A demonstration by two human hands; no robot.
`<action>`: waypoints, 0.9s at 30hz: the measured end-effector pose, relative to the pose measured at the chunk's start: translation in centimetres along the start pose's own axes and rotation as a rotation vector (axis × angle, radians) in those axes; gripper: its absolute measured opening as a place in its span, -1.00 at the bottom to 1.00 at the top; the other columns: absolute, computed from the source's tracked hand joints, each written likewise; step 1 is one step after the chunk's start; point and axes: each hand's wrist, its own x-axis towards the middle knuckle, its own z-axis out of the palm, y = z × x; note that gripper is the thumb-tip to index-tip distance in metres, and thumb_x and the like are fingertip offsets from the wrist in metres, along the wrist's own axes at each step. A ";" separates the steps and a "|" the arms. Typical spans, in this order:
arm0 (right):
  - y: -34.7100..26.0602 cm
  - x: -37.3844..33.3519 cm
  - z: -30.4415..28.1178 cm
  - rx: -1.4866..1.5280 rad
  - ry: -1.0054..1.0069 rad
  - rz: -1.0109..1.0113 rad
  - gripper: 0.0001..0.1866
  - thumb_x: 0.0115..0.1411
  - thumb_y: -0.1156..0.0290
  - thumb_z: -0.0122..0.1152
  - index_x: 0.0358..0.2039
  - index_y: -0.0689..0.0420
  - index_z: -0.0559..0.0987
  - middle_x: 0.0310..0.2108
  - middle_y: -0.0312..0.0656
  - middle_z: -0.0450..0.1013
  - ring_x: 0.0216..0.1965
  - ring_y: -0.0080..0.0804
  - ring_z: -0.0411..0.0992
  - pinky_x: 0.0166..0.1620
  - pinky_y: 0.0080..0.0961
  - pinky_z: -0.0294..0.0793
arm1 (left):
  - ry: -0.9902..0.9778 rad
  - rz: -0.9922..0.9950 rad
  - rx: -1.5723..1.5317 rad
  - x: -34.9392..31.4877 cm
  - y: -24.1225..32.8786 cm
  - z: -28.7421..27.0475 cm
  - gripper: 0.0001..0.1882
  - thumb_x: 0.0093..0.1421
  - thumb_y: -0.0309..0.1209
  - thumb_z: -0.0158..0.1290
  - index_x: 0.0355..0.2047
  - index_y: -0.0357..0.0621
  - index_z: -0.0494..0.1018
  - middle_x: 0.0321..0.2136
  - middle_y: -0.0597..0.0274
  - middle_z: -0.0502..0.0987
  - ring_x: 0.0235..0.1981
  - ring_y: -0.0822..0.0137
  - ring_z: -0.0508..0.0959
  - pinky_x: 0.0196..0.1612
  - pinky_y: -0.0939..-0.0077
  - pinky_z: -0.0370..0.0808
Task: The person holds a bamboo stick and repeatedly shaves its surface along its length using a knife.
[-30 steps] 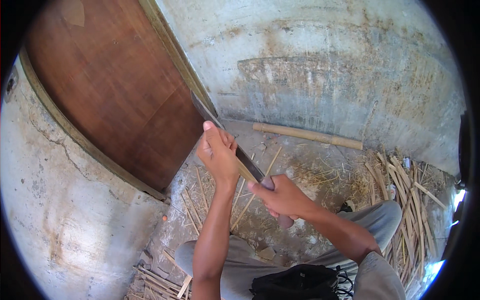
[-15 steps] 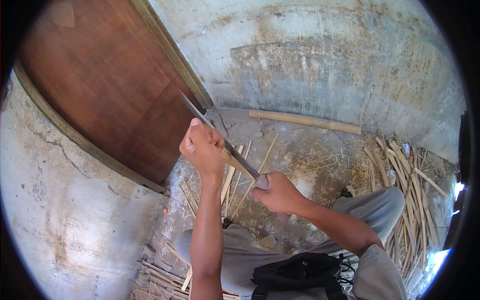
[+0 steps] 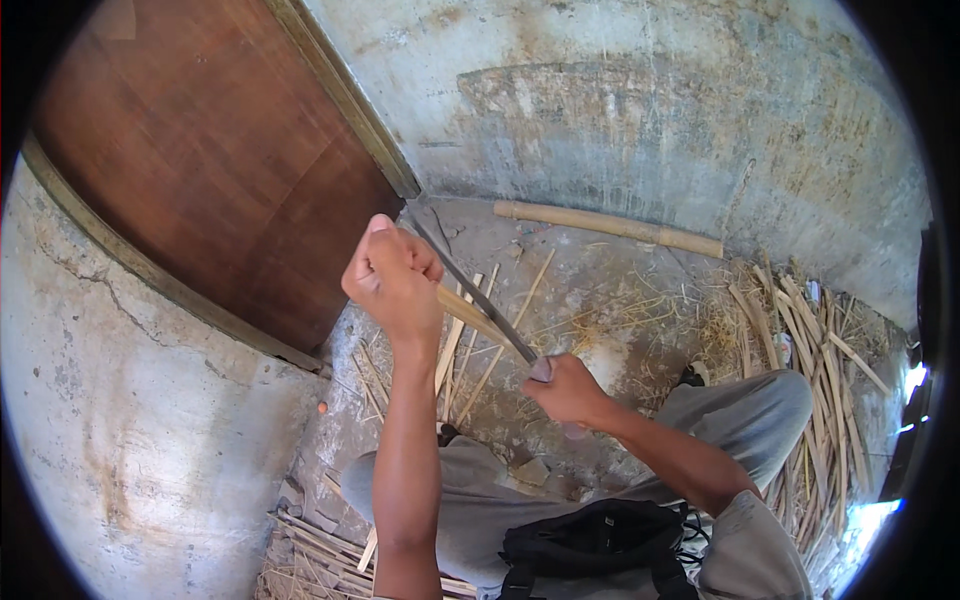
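My right hand (image 3: 570, 392) is wrapped round the handle of a long knife (image 3: 490, 308), whose narrow dark blade slants away to the upper left. My left hand (image 3: 395, 285) is a closed fist gripping a pale bamboo strip (image 3: 468, 311). From that fist the strip runs down toward the right hand, beside and partly under the blade. The blade passes just right of my left knuckles, with its tip near the door frame's foot. Whether its edge touches the strip I cannot tell.
Split bamboo strips (image 3: 815, 370) are heaped at the right, with more strips (image 3: 330, 550) at the lower left. A bamboo pole (image 3: 610, 229) lies along the stained wall (image 3: 640, 130). A brown door (image 3: 220, 150) stands at the left. A black bag (image 3: 600, 540) rests at my lap.
My right hand has drawn the knife back, a little right and down, so less of the blade reaches past my left hand. My left hand has shifted slightly left and up.
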 end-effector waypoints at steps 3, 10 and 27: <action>-0.4 0.9 1.3 0.093 0.121 -0.219 -0.68 0.02 0.35 0.19 -0.72 0.31 0.43 -0.81 -0.19 0.32 -0.81 -0.37 0.32 -0.67 -0.35 0.28 | -0.015 0.026 -0.005 0.0 -0.4 -0.1 -0.56 0.31 -0.33 -0.16 -0.72 -0.09 0.08 -0.79 0.40 0.09 -0.78 0.57 0.10 -0.73 0.60 0.01; 15.6 2.2 3.7 -0.071 -0.066 0.257 -0.70 0.05 0.37 0.13 -0.71 0.29 0.41 -0.79 -0.14 0.35 -0.81 -0.39 0.33 -0.69 -0.36 0.31 | 0.042 0.038 0.037 0.3 -0.4 0.2 -0.57 0.31 -0.26 -0.16 -0.71 -0.01 0.05 -0.81 0.40 0.02 -0.82 0.53 0.03 -0.75 0.57 -0.07; 25.4 1.9 6.3 -0.387 -0.005 0.217 -0.67 -0.06 0.30 0.14 -0.55 0.40 0.53 -0.54 0.25 0.45 -0.47 0.13 0.48 -0.37 -0.17 0.50 | 0.215 0.029 0.030 2.3 0.3 -4.5 -0.58 0.29 -0.28 -0.17 -0.69 0.04 0.00 -0.79 0.43 -0.04 -0.78 0.55 -0.05 -0.73 0.58 -0.08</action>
